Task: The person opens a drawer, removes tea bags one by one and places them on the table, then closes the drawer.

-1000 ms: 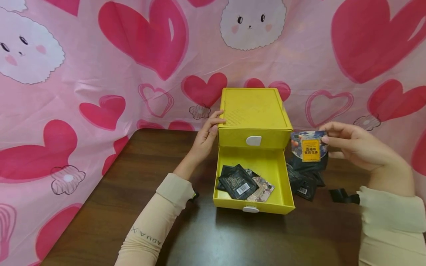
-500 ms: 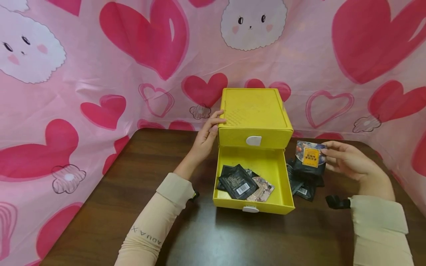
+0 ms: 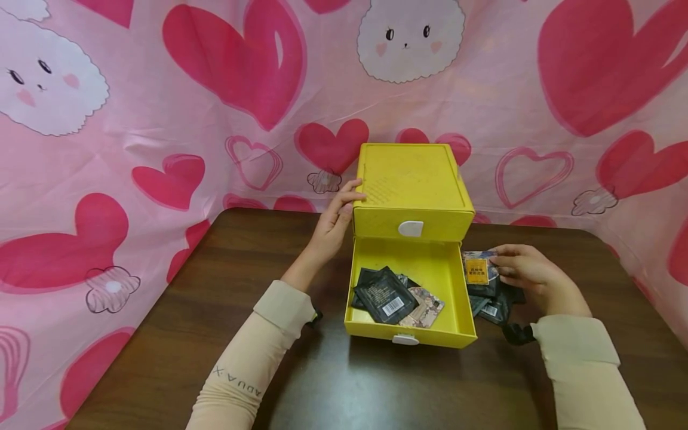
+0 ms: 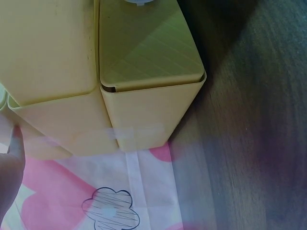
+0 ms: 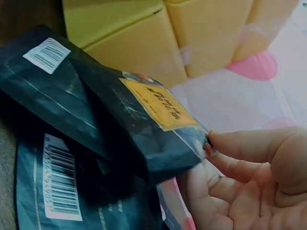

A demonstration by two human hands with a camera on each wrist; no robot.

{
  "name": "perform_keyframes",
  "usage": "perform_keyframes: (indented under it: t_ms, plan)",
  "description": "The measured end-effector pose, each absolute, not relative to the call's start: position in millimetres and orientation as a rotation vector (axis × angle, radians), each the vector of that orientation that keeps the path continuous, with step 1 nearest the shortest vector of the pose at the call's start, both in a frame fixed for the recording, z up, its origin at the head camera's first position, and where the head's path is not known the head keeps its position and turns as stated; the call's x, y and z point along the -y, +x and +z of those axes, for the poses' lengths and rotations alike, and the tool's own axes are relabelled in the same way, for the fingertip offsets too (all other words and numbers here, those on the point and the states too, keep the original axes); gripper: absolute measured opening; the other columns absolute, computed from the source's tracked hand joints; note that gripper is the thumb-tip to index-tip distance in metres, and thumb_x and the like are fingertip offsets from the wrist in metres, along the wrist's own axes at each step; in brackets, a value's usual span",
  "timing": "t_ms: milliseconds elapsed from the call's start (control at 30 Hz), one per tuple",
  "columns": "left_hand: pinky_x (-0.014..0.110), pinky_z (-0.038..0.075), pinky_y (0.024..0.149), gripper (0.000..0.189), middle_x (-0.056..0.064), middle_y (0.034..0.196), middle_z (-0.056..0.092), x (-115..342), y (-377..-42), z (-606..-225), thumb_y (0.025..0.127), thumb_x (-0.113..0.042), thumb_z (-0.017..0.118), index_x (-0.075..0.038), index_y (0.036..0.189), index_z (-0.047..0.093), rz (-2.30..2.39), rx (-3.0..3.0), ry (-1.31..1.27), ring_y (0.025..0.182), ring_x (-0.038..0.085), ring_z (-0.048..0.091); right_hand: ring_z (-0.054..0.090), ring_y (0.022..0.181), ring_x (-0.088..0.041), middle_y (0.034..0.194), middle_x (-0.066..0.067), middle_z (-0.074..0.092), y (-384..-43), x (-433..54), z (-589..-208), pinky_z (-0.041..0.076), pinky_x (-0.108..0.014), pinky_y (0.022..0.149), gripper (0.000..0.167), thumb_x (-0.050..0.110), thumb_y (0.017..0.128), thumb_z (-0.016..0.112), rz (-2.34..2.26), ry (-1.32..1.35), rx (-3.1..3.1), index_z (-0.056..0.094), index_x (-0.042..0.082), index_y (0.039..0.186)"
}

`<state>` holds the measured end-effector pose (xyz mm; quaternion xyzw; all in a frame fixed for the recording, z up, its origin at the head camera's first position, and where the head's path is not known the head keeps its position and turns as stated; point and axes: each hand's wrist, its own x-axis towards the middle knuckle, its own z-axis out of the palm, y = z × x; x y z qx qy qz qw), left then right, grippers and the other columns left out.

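Pinching the orange-labelled sachet [image 3: 478, 272] in right hand [image 3: 524, 276] fingertips, over the dark sachet pile [image 3: 491, 304] beside the open drawer [image 3: 411, 292]; steadying the yellow box [image 3: 411, 188] with left hand [image 3: 335, 221], fingers straight.

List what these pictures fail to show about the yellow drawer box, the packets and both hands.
- Upper drawer of the yellow box: shut, contents hidden in every view.
- Packet with the orange label: print too small in the head view, blurred in the right wrist view.
- Pile of dark packets: count unclear, overlapped and covered by the right hand.
- Left hand: left wrist view cuts it off at the edge.
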<state>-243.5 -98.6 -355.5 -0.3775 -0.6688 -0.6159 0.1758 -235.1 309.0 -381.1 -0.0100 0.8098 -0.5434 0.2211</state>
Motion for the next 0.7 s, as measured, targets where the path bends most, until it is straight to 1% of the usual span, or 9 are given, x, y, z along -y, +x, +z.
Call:
perform_keyframes:
  t_ms: [33, 67, 167, 267, 400, 533, 600, 700]
  plan:
    - [0.037, 0.027, 0.123, 0.047, 0.021, 0.157, 0.032, 98.6, -243.4, -355.6, 0.105, -0.033, 0.04, 0.007, 0.129, 0.049, -1.745, 1.894, -1.068, 0.151, 0.022, 0.026, 0.06, 0.08, -0.004, 0.091, 0.011, 0.061, -235.4, -307.0, -381.5, 0.058, -0.02, 0.077, 0.041, 0.021, 0.104, 0.053, -1.49, -0.036, -2.253, 0.045, -0.005, 0.135]
    - [0.037, 0.027, 0.123, 0.047, 0.021, 0.157, 0.032, 98.7, -243.3, -355.6, 0.105, -0.032, 0.04, 0.007, 0.129, 0.049, -1.746, 1.894, -1.066, 0.151, 0.022, 0.026, 0.061, 0.081, -0.004, 0.092, 0.011, 0.062, -235.5, -305.0, -381.6, 0.058, -0.02, 0.078, 0.045, 0.02, 0.103, 0.054, -1.489, -0.039, -2.26, 0.043, -0.007, 0.137]
    - [0.037, 0.027, 0.123, 0.046, 0.021, 0.157, 0.033, 98.8, -243.2, -356.0, 0.106, -0.032, 0.04, 0.007, 0.129, 0.049, -1.745, 1.896, -1.062, 0.151, 0.022, 0.026, 0.064, 0.083, -0.005, 0.095, 0.009, 0.062, -235.7, -300.6, -382.1, 0.059, -0.021, 0.08, 0.049, 0.015, 0.103, 0.054, -1.498, -0.08, -2.287, 0.039, -0.011, 0.141]
    - [0.037, 0.028, 0.123, 0.046, 0.021, 0.157, 0.032, 98.6, -243.4, -356.5, 0.106, -0.031, 0.04, 0.007, 0.129, 0.049, -1.747, 1.893, -1.065, 0.151, 0.022, 0.026, 0.065, 0.084, -0.006, 0.095, 0.008, 0.062, -234.8, -298.4, -381.4, 0.059, -0.022, 0.081, 0.048, 0.014, 0.102, 0.054, -1.502, -0.103, -2.311, 0.039, -0.011, 0.14]
    - [0.038, 0.029, 0.122, 0.042, 0.021, 0.157, 0.032, 97.7, -243.8, -356.5, 0.107, -0.027, 0.039, 0.007, 0.129, 0.049, -1.756, 1.89, -1.08, 0.151, 0.023, 0.027, 0.065, 0.083, -0.007, 0.093, 0.009, 0.063, -231.7, -296.8, -372.4, 0.059, -0.022, 0.08, 0.042, 0.018, 0.103, 0.055, -1.514, -0.125, -2.335, 0.045, -0.007, 0.135]
    - [0.039, 0.03, 0.122, 0.044, 0.021, 0.157, 0.032, 97.6, -243.8, -356.1, 0.106, -0.03, 0.039, 0.007, 0.129, 0.049, -1.76, 1.888, -1.083, 0.15, 0.023, 0.027, 0.066, 0.086, -0.01, 0.096, 0.006, 0.063, -224.7, -290.5, -345.9, 0.06, -0.026, 0.082, 0.04, 0.027, 0.103, 0.054, -1.45, -0.162, -2.375, 0.048, -0.001, 0.131]
    - [0.039, 0.029, 0.122, 0.048, 0.022, 0.157, 0.032, 97.9, -243.8, -356.0, 0.105, -0.033, 0.04, 0.007, 0.129, 0.049, -1.759, 1.885, -1.077, 0.15, 0.024, 0.028, 0.067, 0.088, -0.01, 0.097, 0.002, 0.064, -220.6, -284.4, -327.7, 0.06, -0.028, 0.082, 0.039, 0.03, 0.104, 0.053, -1.397, -0.202, -2.392, 0.05, 0.0, 0.128]
    - [0.039, 0.029, 0.122, 0.052, 0.022, 0.157, 0.032, 98.1, -244.1, -355.9, 0.104, -0.038, 0.04, 0.007, 0.128, 0.049, -1.759, 1.882, -1.069, 0.15, 0.024, 0.028, 0.068, 0.089, -0.012, 0.096, -0.001, 0.067, -214.0, -272.7, -299.9, 0.06, -0.026, 0.081, 0.036, 0.031, 0.104, 0.052, -1.299, -0.302, -2.417, 0.055, -0.001, 0.12]
